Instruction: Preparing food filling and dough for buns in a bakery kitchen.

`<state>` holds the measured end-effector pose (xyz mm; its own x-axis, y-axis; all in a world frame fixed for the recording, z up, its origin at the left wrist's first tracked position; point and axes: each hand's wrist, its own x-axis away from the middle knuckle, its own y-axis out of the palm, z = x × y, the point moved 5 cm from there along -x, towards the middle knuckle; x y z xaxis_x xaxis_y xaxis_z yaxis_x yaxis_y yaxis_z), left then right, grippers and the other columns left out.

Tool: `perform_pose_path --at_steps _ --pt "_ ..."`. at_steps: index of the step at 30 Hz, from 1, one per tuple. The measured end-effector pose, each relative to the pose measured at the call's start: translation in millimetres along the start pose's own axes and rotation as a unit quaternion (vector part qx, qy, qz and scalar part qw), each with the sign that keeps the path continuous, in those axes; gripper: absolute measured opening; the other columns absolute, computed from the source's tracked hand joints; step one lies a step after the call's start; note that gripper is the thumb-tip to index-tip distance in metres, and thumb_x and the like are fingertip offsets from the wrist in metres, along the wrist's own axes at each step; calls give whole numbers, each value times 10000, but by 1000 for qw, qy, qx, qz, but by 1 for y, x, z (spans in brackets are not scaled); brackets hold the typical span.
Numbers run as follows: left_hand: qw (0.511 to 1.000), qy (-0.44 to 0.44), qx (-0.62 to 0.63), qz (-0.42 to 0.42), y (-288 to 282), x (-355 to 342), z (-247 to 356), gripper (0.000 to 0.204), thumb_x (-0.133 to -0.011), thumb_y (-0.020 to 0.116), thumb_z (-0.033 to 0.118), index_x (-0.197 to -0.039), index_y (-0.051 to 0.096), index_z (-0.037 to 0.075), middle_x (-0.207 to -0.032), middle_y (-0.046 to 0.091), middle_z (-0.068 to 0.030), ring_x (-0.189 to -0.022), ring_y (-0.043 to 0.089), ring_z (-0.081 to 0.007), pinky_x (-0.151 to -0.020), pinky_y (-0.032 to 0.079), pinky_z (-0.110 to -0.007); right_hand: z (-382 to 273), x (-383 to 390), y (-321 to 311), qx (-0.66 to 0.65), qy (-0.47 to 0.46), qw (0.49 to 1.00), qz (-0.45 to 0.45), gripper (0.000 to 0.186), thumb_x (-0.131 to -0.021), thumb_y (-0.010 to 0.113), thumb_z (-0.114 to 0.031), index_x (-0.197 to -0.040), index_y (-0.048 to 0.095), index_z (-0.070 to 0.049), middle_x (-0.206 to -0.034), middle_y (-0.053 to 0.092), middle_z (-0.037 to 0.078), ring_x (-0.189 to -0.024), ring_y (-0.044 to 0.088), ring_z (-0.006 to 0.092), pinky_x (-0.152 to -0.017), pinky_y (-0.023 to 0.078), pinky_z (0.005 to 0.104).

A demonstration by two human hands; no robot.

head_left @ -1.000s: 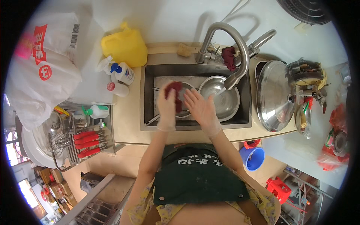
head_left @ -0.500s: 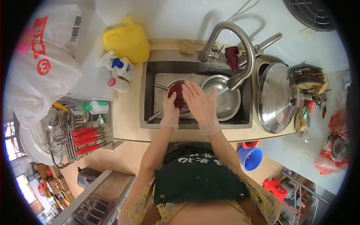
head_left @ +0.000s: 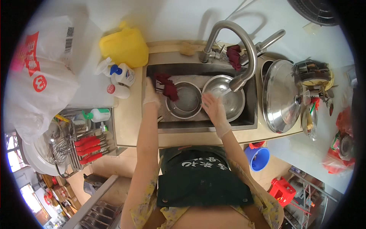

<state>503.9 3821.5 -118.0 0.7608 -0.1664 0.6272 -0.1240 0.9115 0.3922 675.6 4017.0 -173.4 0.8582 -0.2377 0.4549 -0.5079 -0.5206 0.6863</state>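
Note:
My left hand (head_left: 151,94), in a clear glove, is at the sink's left rim. A dark red cloth (head_left: 167,87) lies or hangs right beside it, over the left side of the sink (head_left: 198,126). Whether my fingers grip the cloth is hard to make out. My gloved right hand (head_left: 214,108) is open, fingers spread, at the near-left rim of a steel bowl (head_left: 234,101). A thin stream of water runs from the faucet (head_left: 238,82) into that bowl. A second steel bowl (head_left: 198,108) sits to its left, with a thin-handled utensil (head_left: 160,118) beside it.
Behind the sink at left stand a yellow jug (head_left: 127,47) and a white pump bottle (head_left: 126,75). Another dark red cloth (head_left: 233,56) hangs by the faucet. A large steel lid (head_left: 281,97) leans at right. Red-handled tools (head_left: 89,143) fill a rack at left.
The dark red cloth has gone from between my hands over the left bowl to the sink's left side. My left hand moved left; my right hand moved right, toward the right bowl.

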Motion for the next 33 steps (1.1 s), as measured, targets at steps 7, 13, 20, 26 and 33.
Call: perform_pose_path --at_steps 7,13,20,26,33 --pt "944 -82 255 -193 -8 -9 -55 784 -901 249 640 -1419 236 52 -1443 260 -204 -1347 240 -344 -1088 213 -543 -31 23 33 -260 112 950 -131 870 -870 119 -686 -1423 193 -18 -1479 197 198 -1366 170 362 -1073 176 575" --pt "914 -108 291 -263 32 41 -96 764 -899 250 641 -1386 291 53 -1414 302 -199 -1334 263 -342 -1082 217 -563 -55 53 9 -258 102 953 -123 830 -889 157 -659 -1407 221 -14 -1480 195 194 -1364 188 350 -1077 203 549" --pt "950 -96 227 -192 29 80 -127 701 -930 329 564 -1394 272 43 -1393 324 -192 -1331 269 -329 -1090 243 -505 -125 32 -157 272 -29 950 148 264 -898 526 -229 -1000 633 -10 -910 664 90 -815 644 185 -720 518 308" --pt "984 -35 174 -36 -9 112 -178 571 -956 392 438 -1360 335 38 -1354 386 -161 -1265 368 -304 -1059 318 -467 -250 -45 -87 391 -181 902 -18 415 -920 535 -301 -1189 546 15 -1108 622 119 -984 590 192 -856 448 303" --pt "957 3 272 -101 31 149 -204 474 -923 532 300 -1301 403 44 -1269 447 -122 -1173 439 -260 -1032 352 -425 -252 -127 -56 261 -92 959 -66 300 -931 507 -236 -1122 543 -8 -981 606 65 -828 579 129 -724 474 247"
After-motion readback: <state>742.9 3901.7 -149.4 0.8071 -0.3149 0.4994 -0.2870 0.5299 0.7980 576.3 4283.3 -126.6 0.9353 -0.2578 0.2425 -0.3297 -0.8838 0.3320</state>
